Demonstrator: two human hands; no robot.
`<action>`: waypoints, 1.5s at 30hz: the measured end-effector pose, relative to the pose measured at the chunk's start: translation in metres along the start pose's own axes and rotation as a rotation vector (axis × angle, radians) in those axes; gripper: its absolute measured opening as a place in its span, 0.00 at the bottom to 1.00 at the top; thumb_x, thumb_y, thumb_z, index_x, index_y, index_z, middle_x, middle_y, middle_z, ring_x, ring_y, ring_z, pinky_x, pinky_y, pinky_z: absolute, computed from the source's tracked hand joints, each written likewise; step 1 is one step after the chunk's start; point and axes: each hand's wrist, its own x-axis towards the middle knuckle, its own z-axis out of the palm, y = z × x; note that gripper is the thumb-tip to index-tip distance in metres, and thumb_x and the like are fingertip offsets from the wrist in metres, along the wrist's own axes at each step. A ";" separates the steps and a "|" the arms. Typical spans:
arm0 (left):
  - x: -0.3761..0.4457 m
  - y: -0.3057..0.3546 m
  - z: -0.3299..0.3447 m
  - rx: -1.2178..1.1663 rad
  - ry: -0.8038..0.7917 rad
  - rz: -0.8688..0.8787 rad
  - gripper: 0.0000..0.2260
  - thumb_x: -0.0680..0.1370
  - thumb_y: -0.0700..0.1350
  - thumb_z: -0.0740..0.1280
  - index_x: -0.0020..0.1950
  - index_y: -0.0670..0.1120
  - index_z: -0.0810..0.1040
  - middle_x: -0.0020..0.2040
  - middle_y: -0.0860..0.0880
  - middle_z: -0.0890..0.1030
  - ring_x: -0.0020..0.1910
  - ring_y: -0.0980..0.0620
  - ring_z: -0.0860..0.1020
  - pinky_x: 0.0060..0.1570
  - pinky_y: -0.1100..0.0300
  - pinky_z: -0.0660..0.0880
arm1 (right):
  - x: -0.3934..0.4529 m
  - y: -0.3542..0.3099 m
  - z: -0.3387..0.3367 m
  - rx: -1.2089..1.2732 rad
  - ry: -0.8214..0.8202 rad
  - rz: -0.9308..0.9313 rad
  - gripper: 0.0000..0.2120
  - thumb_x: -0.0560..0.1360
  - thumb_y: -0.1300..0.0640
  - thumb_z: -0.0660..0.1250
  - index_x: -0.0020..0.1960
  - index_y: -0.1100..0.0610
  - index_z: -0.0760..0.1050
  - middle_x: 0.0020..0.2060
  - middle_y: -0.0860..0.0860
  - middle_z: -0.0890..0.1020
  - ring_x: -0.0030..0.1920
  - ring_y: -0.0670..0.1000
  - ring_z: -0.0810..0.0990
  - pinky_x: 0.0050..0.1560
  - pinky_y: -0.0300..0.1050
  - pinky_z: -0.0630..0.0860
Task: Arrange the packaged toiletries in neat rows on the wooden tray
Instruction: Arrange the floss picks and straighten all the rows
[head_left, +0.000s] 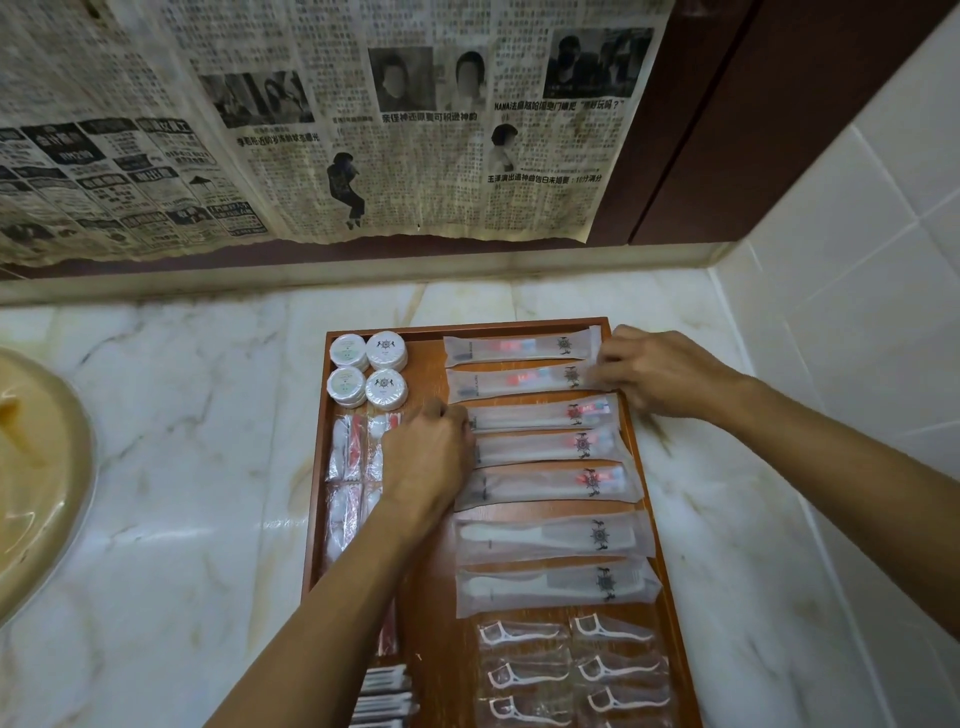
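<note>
A wooden tray lies on the marble counter. Several frosted toothbrush packets lie in a column down its right side, with two comb packets below them and floss picks nearest me. Round white soap discs sit at the far left corner, and small sachets run down the left edge. My left hand holds the left end of the third toothbrush packet. My right hand pinches the right end of the second packet.
A beige basin sits at the left edge of the marble counter. Newspaper hangs on the wall behind. White wall tiles close in on the right, right beside the tray.
</note>
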 end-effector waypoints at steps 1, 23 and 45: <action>0.000 0.000 0.000 0.006 -0.003 0.003 0.06 0.74 0.44 0.66 0.43 0.45 0.82 0.40 0.46 0.79 0.34 0.40 0.79 0.27 0.57 0.68 | -0.005 -0.001 0.001 0.046 0.058 0.088 0.14 0.69 0.60 0.73 0.54 0.51 0.82 0.45 0.47 0.81 0.47 0.52 0.76 0.29 0.42 0.70; -0.002 0.003 -0.009 -0.068 0.004 -0.060 0.10 0.77 0.48 0.63 0.53 0.46 0.79 0.46 0.44 0.82 0.42 0.39 0.80 0.33 0.55 0.67 | -0.001 -0.084 0.045 0.066 0.301 0.521 0.13 0.56 0.55 0.84 0.33 0.46 0.81 0.31 0.42 0.77 0.35 0.47 0.75 0.35 0.29 0.63; 0.046 -0.001 0.004 0.110 -0.019 0.132 0.03 0.68 0.39 0.75 0.38 0.44 0.82 0.39 0.47 0.79 0.41 0.45 0.77 0.27 0.59 0.59 | 0.081 -0.046 0.014 0.062 -0.064 -0.027 0.13 0.76 0.60 0.61 0.57 0.49 0.79 0.49 0.46 0.73 0.51 0.48 0.68 0.41 0.50 0.73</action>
